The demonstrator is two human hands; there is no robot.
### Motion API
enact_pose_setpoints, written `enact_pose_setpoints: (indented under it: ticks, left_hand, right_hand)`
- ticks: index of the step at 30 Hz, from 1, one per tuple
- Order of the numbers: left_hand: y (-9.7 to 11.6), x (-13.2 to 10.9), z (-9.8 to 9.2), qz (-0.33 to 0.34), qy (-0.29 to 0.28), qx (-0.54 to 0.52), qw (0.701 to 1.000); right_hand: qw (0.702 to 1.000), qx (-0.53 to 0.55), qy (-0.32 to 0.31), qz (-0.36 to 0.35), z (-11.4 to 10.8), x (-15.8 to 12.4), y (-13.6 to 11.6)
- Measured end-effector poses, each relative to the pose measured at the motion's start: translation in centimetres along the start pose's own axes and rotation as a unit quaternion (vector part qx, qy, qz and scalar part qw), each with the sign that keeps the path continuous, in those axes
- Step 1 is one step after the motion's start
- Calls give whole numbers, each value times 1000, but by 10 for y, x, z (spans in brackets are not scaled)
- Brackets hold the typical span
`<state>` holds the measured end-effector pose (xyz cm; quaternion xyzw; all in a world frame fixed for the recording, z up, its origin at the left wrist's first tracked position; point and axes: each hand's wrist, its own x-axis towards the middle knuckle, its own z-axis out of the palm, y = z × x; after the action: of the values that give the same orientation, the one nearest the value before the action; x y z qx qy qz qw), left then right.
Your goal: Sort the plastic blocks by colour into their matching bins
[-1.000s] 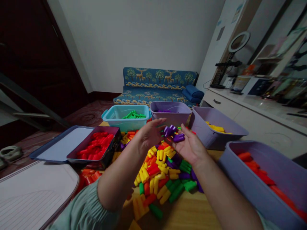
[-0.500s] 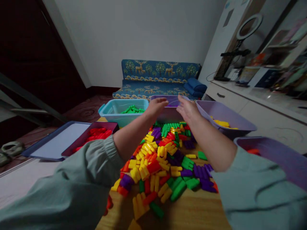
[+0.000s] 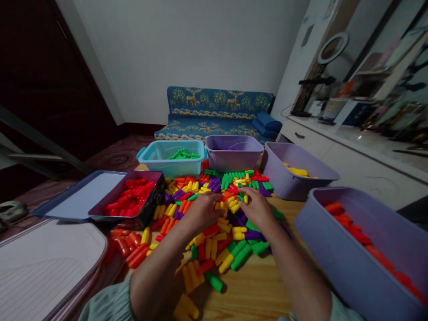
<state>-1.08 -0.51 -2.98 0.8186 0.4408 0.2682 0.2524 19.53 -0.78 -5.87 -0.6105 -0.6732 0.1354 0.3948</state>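
Observation:
A heap of plastic building pieces in yellow, red, green and purple covers the middle of the wooden table. My left hand is over the heap's centre, fingers bent and apart, near yellow and red pieces. Facing it, my right hand hovers at the heap's right part, thumb and fingers spread beside yellow pieces. Neither hand visibly grips a piece. Behind the heap stand a light-blue bin with green pieces and a purple bin with purple pieces.
At right, one lilac bin holds yellow pieces and another red-orange ones. A dark box of red pieces and a white board lie left. Beyond are a patterned sofa and a white cabinet.
Both hands have come down and back from in front of the purple bin to the heap. The camera view has shifted, showing more of the bins and the white board.

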Motion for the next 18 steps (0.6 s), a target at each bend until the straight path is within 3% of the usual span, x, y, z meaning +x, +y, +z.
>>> enact_pose_setpoints:
  ticks: [6, 12, 18]
  left_hand:
    - [-2, -9, 25, 23, 9, 83, 996]
    - [1, -11, 24, 24, -4, 100, 995]
    - [-2, -10, 25, 21, 32, 73, 997]
  right_hand:
    - [996, -82, -26, 4, 9, -5, 12]
    - [984, -157, -86, -13, 2, -9, 7]
    - [985, -157, -65, -27, -1, -7, 12]
